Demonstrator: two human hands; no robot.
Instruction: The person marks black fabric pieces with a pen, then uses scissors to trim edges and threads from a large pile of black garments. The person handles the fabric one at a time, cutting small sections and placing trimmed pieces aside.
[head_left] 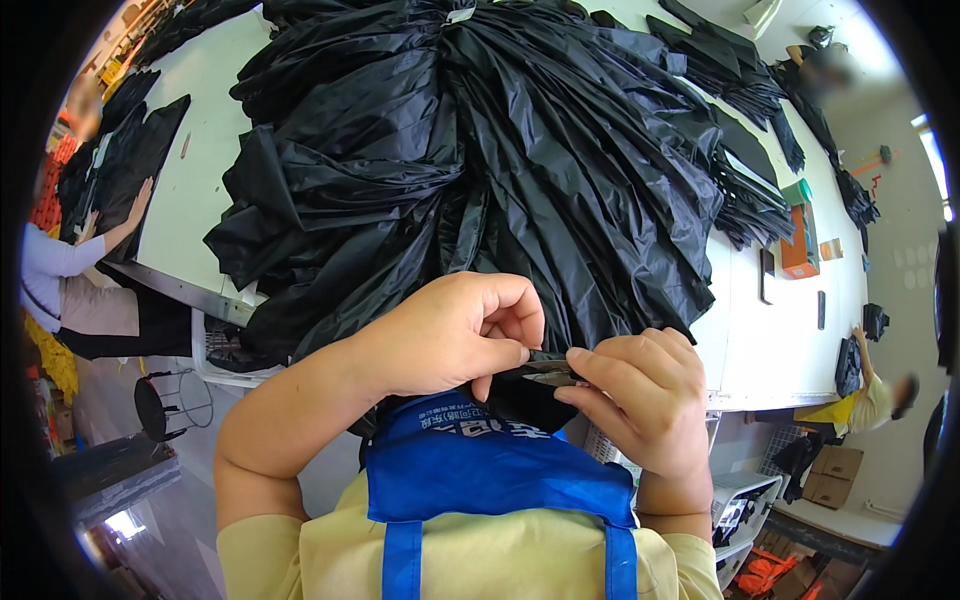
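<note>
Cloth: a big heap of black shiny cloth [480,150] lies on the white table [200,170] and hangs over its near edge, right down to my chest.
Left hand: my left hand [455,335] is curled in a loose fist, pinching a fold of the cloth at the near edge.
Right hand: my right hand [640,390] pinches the same fold, and a small metal tip [548,377] shows between the two hands.
Hands together: they almost touch, both shut on the cloth.
Doing it well: I think I should keep the fold pulled flat and tight, and hold the metal tip steady so it does not slip.
Edges: the table edge is just under the heap, so the cloth could slide off if I tug hard.
Room: it is tight near my blue apron [480,470]; there is bare table to the left and right of the heap.
Others: a person [70,270] works far left and another [880,390] far right, both well apart from me.
</note>
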